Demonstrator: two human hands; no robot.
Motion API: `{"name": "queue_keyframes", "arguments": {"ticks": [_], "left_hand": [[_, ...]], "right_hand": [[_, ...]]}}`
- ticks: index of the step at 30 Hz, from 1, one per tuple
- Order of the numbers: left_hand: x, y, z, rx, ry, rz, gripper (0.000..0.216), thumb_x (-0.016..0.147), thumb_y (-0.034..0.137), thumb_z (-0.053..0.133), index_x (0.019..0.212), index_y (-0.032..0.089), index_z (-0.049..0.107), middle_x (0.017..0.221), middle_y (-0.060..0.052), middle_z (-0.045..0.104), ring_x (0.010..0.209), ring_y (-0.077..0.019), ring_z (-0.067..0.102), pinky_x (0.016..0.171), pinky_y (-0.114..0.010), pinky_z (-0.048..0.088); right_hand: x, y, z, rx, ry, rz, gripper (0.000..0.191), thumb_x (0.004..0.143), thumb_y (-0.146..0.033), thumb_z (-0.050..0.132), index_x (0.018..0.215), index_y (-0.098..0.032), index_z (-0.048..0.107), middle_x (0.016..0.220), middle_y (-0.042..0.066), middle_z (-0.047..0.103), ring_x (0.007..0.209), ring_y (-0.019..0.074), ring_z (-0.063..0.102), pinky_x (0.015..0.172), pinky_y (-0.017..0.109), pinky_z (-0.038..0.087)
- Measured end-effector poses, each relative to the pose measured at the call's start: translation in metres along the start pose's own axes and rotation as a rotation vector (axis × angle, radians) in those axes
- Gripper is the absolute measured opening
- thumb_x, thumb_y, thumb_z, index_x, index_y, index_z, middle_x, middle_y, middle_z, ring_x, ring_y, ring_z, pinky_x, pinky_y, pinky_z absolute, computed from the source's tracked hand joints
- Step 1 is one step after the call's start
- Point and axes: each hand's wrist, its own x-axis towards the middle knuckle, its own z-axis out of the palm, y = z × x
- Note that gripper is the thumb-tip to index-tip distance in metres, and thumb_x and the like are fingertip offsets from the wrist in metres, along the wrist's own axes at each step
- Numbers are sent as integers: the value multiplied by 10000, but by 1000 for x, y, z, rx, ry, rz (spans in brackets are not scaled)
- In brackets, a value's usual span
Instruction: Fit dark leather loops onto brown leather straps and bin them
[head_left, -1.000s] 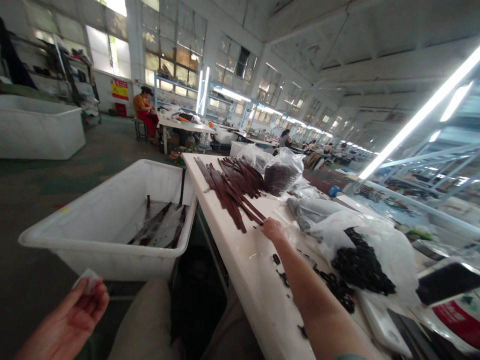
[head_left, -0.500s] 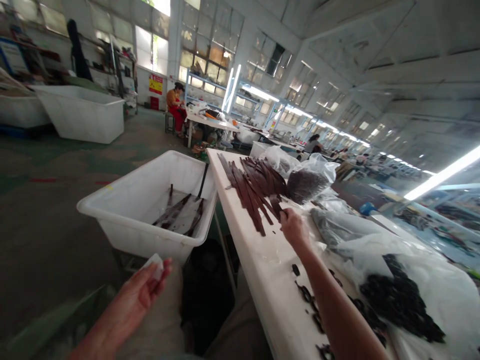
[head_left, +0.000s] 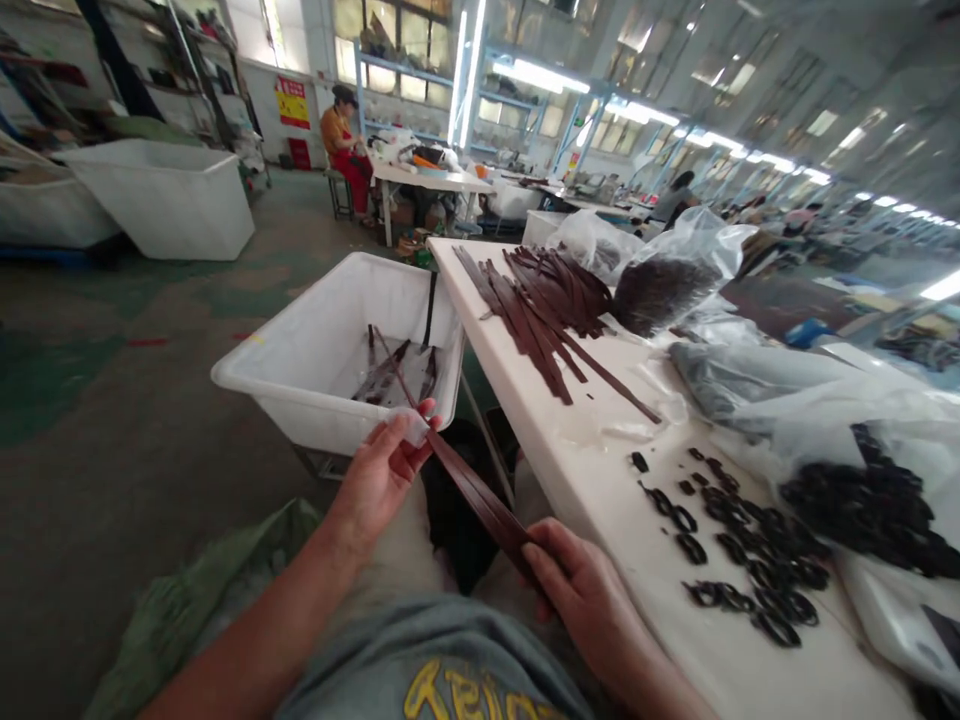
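Observation:
My right hand grips the near end of a long dark brown strap over my lap. My left hand pinches the same strap farther up, with a small white wad between its fingers. A pile of the same brown straps lies on the white table ahead. Several small black buckles are scattered on the table to the right of my right hand.
A white plastic tub holding a few straps stands left of the table. Clear plastic bags of dark parts crowd the table's right side. Another white tub sits at far left. A seated person works at a distant table.
My right hand left the strap pile and drew one strap back to my lap. My left hand rose and took hold of it. The view tilted downward.

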Motion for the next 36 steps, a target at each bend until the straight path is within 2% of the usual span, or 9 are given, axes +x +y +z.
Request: {"name": "queue_keyframes", "arguments": {"ticks": [3, 6, 11, 15, 21, 23, 25, 30, 36], "left_hand": [[0, -2, -15, 76, 46, 37, 231, 687, 283, 845, 848, 166, 728, 974, -43, 762, 844, -186, 725, 685, -229, 590], [-11, -10, -24, 136, 38, 9, 284, 644, 317, 875, 840, 171, 731, 973, -51, 763, 868, -199, 721, 730, -258, 593], [-30, -15, -37, 207, -16, 31, 251, 653, 344, 867, 804, 181, 750, 1143, -64, 729, 1020, -240, 686, 919, -351, 553], [-32, -15, -44, 299, 85, 62, 254, 649, 291, 869, 844, 165, 765, 1016, -58, 760, 879, -171, 698, 829, -262, 561], [-47, -48, -30, 266, 45, -197, 271, 632, 288, 876, 820, 138, 751, 897, -61, 768, 761, -170, 703, 720, -265, 583], [-50, -57, -26, 240, 39, -258, 246, 654, 265, 862, 830, 144, 740, 863, -49, 763, 743, -171, 707, 697, -264, 587], [-47, -58, -27, 182, 100, -271, 198, 689, 236, 837, 826, 155, 720, 843, -33, 756, 735, -162, 713, 659, -237, 585], [-21, -32, -40, 64, 293, -273, 52, 839, 189, 706, 860, 150, 678, 864, -42, 750, 757, -140, 726, 613, -188, 579], [-17, -34, -41, 44, 300, -313, 65, 853, 201, 698, 871, 142, 676, 832, -48, 751, 726, -144, 725, 615, -202, 592]], "right_hand": [[-11, 21, 7, -19, -79, 29, 204, 905, -353, 471, 750, -231, 524, 624, -32, 580, 499, 130, 565, 509, 243, 427], [-18, 32, 14, -21, -155, 75, 179, 899, -317, 468, 767, -220, 540, 686, -20, 622, 549, 135, 594, 557, 248, 439], [-24, 48, 16, -269, -56, 79, 174, 899, -324, 454, 816, -221, 566, 671, 0, 641, 651, 184, 612, 599, 273, 395], [-29, 59, 16, -264, -56, 77, 173, 899, -314, 452, 875, -212, 590, 754, 22, 675, 716, 195, 634, 637, 276, 419], [-5, 28, 33, 102, -248, 32, 112, 844, -211, 524, 919, -191, 605, 779, -6, 666, 680, 143, 631, 613, 226, 457], [11, 13, 38, 219, -251, 13, 100, 882, -256, 493, 847, -192, 563, 719, -21, 635, 578, 116, 597, 540, 208, 448], [23, 4, 37, 281, -210, 4, 184, 917, -331, 462, 804, -201, 526, 633, -41, 590, 473, 97, 534, 458, 195, 414], [19, 10, 19, 156, -9, 12, 318, 944, -463, 403, 799, -220, 549, 537, -52, 529, 401, 105, 487, 403, 207, 378], [-3, 15, 20, -108, -46, -78, 355, 957, -420, 395, 672, -231, 488, 538, -28, 557, 465, 122, 516, 469, 228, 335]]}}
